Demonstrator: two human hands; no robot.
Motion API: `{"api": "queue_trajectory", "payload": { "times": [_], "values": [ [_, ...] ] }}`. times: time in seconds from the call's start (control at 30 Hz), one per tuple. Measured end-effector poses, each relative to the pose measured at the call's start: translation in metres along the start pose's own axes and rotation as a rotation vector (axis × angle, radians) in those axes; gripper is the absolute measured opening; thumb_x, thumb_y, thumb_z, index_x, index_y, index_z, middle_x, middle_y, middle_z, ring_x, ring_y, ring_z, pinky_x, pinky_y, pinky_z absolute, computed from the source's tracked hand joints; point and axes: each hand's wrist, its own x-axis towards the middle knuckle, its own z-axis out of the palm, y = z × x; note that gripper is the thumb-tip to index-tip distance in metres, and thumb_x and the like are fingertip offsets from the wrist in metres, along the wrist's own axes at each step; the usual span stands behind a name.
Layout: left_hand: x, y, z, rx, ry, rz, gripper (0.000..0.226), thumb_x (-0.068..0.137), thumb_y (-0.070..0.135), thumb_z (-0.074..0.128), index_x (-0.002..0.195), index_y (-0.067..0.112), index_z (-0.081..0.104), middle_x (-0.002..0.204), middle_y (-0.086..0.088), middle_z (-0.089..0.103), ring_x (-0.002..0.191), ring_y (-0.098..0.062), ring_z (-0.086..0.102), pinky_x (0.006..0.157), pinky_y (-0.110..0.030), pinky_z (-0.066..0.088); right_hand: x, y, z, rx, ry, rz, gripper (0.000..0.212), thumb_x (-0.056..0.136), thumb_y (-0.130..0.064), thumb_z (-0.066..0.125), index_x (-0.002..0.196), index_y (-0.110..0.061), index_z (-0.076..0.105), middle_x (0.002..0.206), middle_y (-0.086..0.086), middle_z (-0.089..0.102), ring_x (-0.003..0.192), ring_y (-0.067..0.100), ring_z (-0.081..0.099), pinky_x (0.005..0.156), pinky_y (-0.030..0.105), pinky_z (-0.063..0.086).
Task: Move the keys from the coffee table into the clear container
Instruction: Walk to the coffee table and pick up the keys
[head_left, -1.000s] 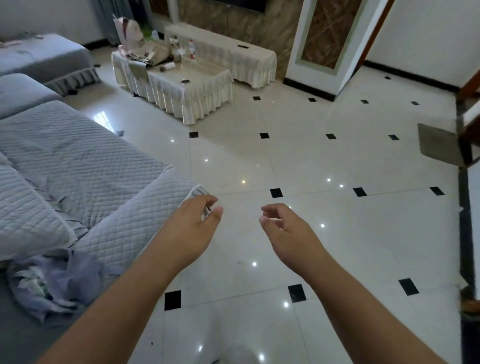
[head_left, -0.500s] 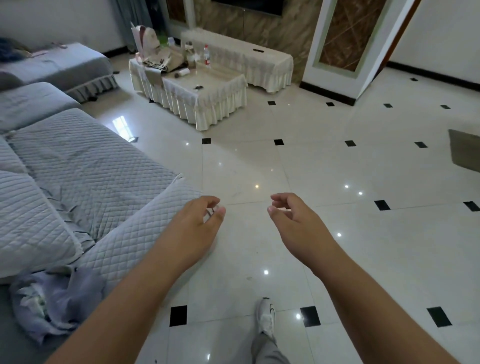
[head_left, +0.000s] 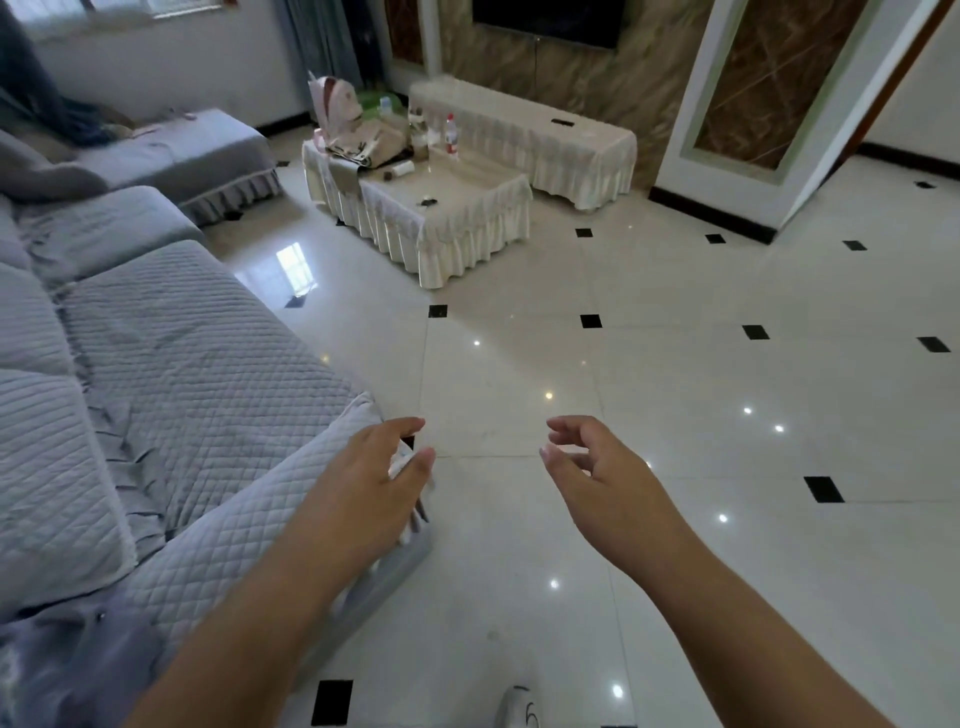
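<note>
Head view: the task is judged not begun. A small dark thing, taken for the keys (head_left: 428, 201), lies on the far surface (head_left: 467, 228). Left hand (head_left: 374, 483) and right hand (head_left: 597, 467) are held loosely curled, empty. No clear container can be made out.

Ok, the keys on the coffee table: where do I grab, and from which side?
The keys lie flat, a small dark clump alone by the coffee table's near edge. Likely pinch the whole clump from above, reaching over that edge; finer parts are too small to tell.
</note>
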Motion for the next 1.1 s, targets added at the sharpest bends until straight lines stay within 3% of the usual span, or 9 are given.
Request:
{"api": "queue_trajectory", "payload": {
  "times": [0.3,0.5,0.7,1.1],
  "values": [
    [0.061,0.041,0.007,0.033,0.026,-0.023,0.039,0.093,0.055,0.044,0.131,0.047,0.045,0.136,0.013,0.045,0.104,0.003,0.042,0.085,-0.022,0.033,0.069,-0.004,-0.040,-0.062,-0.009,-0.084,0.042,0.095,-0.047,0.048,0.136,-0.038,0.046,0.131,-0.022,0.051,0.115,-0.003,0.051,0.091,0.023,0.041],
    [0.103,0.054,0.012,0.047,0.003,0.003,0.038,0.092,0.056,0.045,0.130,0.051,0.043,0.137,0.018,0.042,0.081,0.023,0.042,0.058,-0.002,0.028,0.106,-0.006,-0.056,-0.096,0.007,-0.092,0.041,0.095,-0.048,0.046,0.135,-0.037,0.046,0.130,-0.023,0.052,0.114,-0.003,0.051,0.088,0.023,0.041],
    [0.165,0.052,0.009,0.019,-0.026,0.048,0.040,0.091,0.057,0.045,0.131,0.051,0.042,0.128,0.026,0.039,0.082,0.022,0.044,0.074,-0.017,0.033,0.162,-0.019,-0.054,-0.113,0.011,-0.072,0.038,0.095,-0.048,0.048,0.131,-0.038,0.048,0.127,-0.025,0.052,0.113,-0.003,0.051,0.090,0.031,0.049],
    [0.351,0.032,-0.038,-0.009,-0.018,0.118,0.041,0.088,0.064,0.041,0.128,0.054,0.040,0.121,0.033,0.033,0.092,0.017,0.044,0.082,-0.024,0.039,0.339,-0.080,-0.023,-0.137,0.048,-0.073,0.036,0.095,-0.047,0.050,0.130,-0.038,0.049,0.124,-0.025,0.053,0.108,-0.006,0.052,0.084,0.022,0.042]
  ]
}}
